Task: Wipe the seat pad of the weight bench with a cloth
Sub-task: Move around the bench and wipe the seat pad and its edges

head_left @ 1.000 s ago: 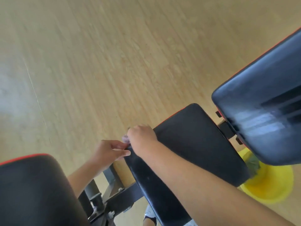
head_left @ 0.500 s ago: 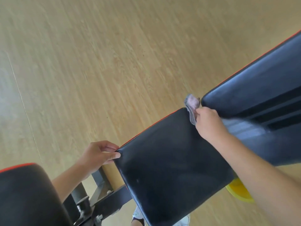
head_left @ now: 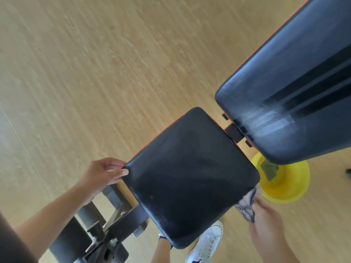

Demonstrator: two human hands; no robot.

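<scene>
Seat pad [head_left: 190, 173] sat centre frame, black, glossy, red piping along its far-left edge, faint streaks and specks on the surface. Left hand [head_left: 102, 174] gripped the pad's left corner: thumb lay on top of the corner, other fingers [head_left: 112, 161] curled around the edge below it.

Right hand [head_left: 266, 215] was at the pad's right edge, low in frame and blurred. It held a bunched grey-patterned cloth [head_left: 246, 203], with the cloth touching or just beside the pad's right rim; fingers closed around it, exact grip too blurred to make out.

Back pad [head_left: 284, 95] rose at upper right, dark and reflective, red trim on its far side, separated from the seat pad by a narrow gap showing a black bracket [head_left: 234, 132].

Yellow basin [head_left: 284, 185] stood on the wooden floor [head_left: 95, 63] below the back pad, partly hidden by it and the seat pad's corner; something dark green lay inside.

Black frame bars and bolts [head_left: 106, 230] ran under the pad at lower left. White sneaker [head_left: 207, 243] showed on the floor under the pad's near edge.
</scene>
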